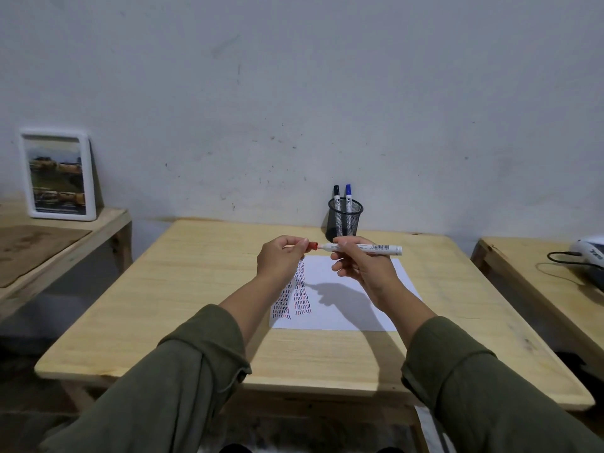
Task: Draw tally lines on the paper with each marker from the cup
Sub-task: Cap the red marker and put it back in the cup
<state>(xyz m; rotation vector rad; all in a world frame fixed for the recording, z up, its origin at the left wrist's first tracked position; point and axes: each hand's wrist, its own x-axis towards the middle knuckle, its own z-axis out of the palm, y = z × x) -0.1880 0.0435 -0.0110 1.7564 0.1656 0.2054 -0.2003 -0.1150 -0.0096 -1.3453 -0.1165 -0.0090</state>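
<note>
My right hand (361, 268) holds a white marker (376, 248) level above the paper, its tip pointing left. My left hand (281, 256) pinches the red cap (312, 246) right at that tip; whether cap and tip touch is unclear. The white paper (343, 308) lies on the wooden table (202, 289) under both hands, with two columns of dark and red tally lines on its left part. A black mesh cup (344, 220) stands behind the paper near the wall, holding a black-capped marker (337, 199) and a blue-capped marker (348, 197) upright.
A white-framed picture (58, 174) leans on the wall on a side table at the left. Another table at the right carries a white device (588, 253) with a black cable. The wall is close behind the cup.
</note>
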